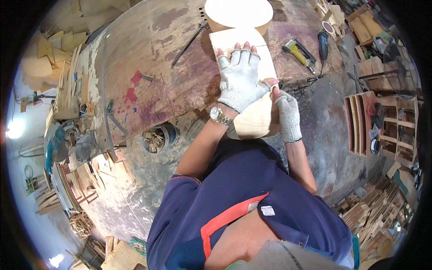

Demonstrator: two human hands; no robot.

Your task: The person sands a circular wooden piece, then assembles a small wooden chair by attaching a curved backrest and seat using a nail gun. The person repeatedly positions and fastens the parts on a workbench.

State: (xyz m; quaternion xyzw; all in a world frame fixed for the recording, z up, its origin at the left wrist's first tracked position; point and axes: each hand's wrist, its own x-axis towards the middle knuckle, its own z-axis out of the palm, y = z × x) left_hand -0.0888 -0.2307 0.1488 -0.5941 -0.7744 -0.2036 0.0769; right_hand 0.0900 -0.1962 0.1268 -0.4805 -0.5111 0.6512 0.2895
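A pale, curved wooden panel [256,119] lies lengthwise in front of me, its near end by my body and its far end on the workbench. My left hand [240,76], in a white fingerless glove, rests flat on the panel with its fingers spread. The left thumb reaches the panel's right edge. Right beside that thumb, my right hand [288,112], gloved the same way, is closed on the edge; its fingers are partly hidden. Against the panel's far end stands a round wooden piece with a white top [238,12].
The stained workbench [166,58] carries a hammer-like tool [189,43] on the left. To the right lie a yellow-green air tool [299,53] and a dark blue power tool [322,45]. A bucket of wood scraps [157,137] stands at left; wooden frames [360,123] stand at right.
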